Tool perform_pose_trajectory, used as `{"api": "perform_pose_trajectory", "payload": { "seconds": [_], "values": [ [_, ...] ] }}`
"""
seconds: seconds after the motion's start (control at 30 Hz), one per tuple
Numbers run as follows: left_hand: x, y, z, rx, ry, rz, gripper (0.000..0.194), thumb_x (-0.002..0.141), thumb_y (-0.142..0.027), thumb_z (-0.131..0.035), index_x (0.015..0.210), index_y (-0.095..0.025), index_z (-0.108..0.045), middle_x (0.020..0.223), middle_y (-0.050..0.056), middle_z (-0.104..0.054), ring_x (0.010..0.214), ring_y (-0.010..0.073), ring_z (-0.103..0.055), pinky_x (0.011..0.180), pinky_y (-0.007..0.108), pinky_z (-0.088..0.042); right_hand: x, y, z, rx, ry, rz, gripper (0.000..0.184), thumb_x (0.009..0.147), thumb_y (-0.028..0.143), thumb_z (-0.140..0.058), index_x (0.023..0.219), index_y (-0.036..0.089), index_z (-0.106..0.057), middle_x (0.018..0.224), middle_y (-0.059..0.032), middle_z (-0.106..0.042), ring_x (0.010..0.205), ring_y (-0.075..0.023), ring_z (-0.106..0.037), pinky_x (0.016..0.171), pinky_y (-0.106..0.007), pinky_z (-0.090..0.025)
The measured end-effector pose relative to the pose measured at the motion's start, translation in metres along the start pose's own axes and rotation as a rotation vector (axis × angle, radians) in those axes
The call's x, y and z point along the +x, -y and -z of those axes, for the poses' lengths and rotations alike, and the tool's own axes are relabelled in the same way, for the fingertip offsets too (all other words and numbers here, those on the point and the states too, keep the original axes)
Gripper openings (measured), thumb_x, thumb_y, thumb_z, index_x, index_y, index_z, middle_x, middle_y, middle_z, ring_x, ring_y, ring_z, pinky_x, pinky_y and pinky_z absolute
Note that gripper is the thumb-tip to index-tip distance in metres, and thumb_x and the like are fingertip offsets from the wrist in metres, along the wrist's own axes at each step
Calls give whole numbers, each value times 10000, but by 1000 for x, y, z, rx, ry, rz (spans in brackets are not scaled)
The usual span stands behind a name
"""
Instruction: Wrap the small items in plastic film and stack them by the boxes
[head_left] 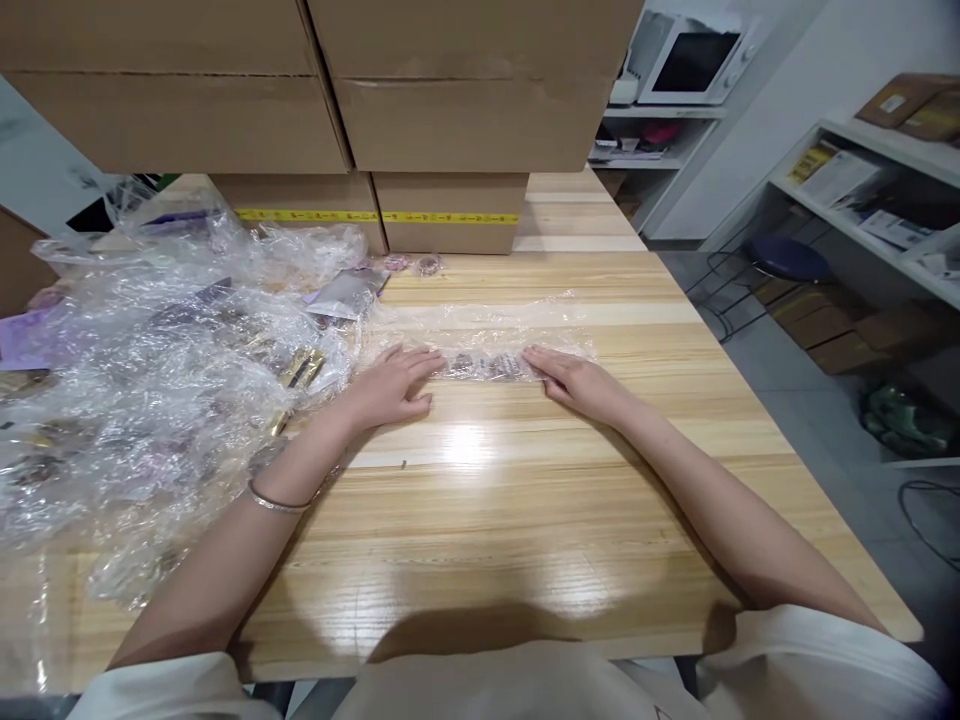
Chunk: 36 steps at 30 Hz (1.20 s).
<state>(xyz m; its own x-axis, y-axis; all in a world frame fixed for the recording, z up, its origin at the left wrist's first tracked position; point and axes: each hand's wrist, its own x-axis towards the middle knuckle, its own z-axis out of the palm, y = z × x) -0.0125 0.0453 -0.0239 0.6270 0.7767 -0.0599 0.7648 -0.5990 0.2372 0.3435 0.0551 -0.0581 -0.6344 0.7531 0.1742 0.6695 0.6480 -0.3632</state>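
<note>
A clear plastic wrap lies spread on the wooden table in front of me, its near part folded around several small items that show dimly through the film. My left hand rests flat on the left end of this folded strip, thumb held apart. On its right end lies my right hand, fingers stretched out and pressing on the film. What exactly is inside the wrap cannot be made out. Beside my left forearm, a large heap of clear plastic packaging reaches close to my left hand.
Cardboard boxes are stacked at the table's back, the lower ones banded with yellow tape. Two small pinkish rolls sit before them. To the right, beyond the table edge, are shelves, a blue stool and a microwave.
</note>
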Motion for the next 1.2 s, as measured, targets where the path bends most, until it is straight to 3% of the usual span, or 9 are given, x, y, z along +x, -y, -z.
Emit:
{"api": "perform_pose_trajectory", "payload": {
  "seconds": [0.1, 0.33, 0.47, 0.57, 0.73, 0.83, 0.97, 1.07, 1.2],
  "values": [
    [-4, 13, 3, -21, 20, 16, 598, 930, -434, -474, 1502, -277, -394, 1570, 34, -393, 1474, 237, -313, 1224, 534, -62, 0, -10, 6, 72, 37, -16, 490, 993, 252, -382, 1467, 184, -485, 1516, -75, -455, 1426, -218, -393, 1200, -443, -313],
    [-8, 38, 4, -172, -94, -6, 466, 954, -385, -419, 1344, -209, -605, 1458, 68, -543, 1378, 219, -470, 1182, 399, -291, -2, -11, 37, 370, 196, -205, 519, 1000, 532, -409, 1422, 262, -545, 1535, -15, -418, 1444, -252, -360, 1222, -470, -228],
    [-11, 31, 14, -476, -86, 126, 457, 945, -552, -470, 1116, -210, -721, 1177, 58, -724, 1062, 228, -666, 935, 316, -499, -7, -9, 60, 511, 267, -346, 580, 920, 647, -491, 1241, 212, -701, 1396, -57, -597, 1305, -297, -538, 1132, -435, -373],
    [-9, 23, 16, -545, -138, 213, 447, 946, -558, -463, 924, -183, -707, 882, 36, -737, 785, 186, -656, 721, 269, -493, -9, -10, 67, 527, 223, -415, 584, 870, 699, -514, 1034, 197, -763, 1155, -65, -739, 1094, -294, -651, 954, -392, -487],
    [3, 10, 2, -233, -254, 332, 299, 965, -390, -429, 982, -199, -657, 870, 50, -708, 782, 218, -645, 732, 312, -467, -7, -20, 53, 131, 162, -612, 536, 886, 672, -479, 713, 200, -667, 684, -51, -687, 703, -235, -632, 635, -326, -433],
    [6, 0, -6, 8, -358, 403, 320, 959, -331, -447, 1186, -173, -609, 1099, 135, -677, 923, 274, -659, 788, 372, -493, -5, -19, 45, -278, 21, -681, 422, 887, 582, -525, 822, 194, -677, 719, -85, -685, 726, -273, -625, 640, -348, -403],
    [2, -11, -4, 185, -477, 85, 402, 942, -340, -491, 1267, -121, -579, 1329, 213, -565, 1158, 314, -583, 980, 460, -458, -3, 0, 43, -477, -269, -347, 427, 929, 420, -470, 1152, 101, -646, 1088, -204, -689, 1010, -342, -619, 834, -434, -437],
    [0, -12, -4, 146, -275, -174, 427, 929, -324, -494, 1317, -162, -566, 1403, 155, -552, 1294, 287, -510, 1088, 446, -402, -5, 14, 39, -300, -58, -48, 491, 901, 390, -511, 1320, 146, -587, 1262, -146, -663, 1117, -310, -614, 908, -409, -468],
    [3, -3, -8, 100, -151, -83, 422, 951, -240, -392, 1324, -191, -586, 1378, 94, -606, 1294, 248, -535, 1153, 445, -345, -8, 18, 25, -319, 64, -131, 476, 883, 197, -459, 1341, 212, -589, 1242, -91, -695, 960, -265, -694, 778, -361, -511]
  ]
}}
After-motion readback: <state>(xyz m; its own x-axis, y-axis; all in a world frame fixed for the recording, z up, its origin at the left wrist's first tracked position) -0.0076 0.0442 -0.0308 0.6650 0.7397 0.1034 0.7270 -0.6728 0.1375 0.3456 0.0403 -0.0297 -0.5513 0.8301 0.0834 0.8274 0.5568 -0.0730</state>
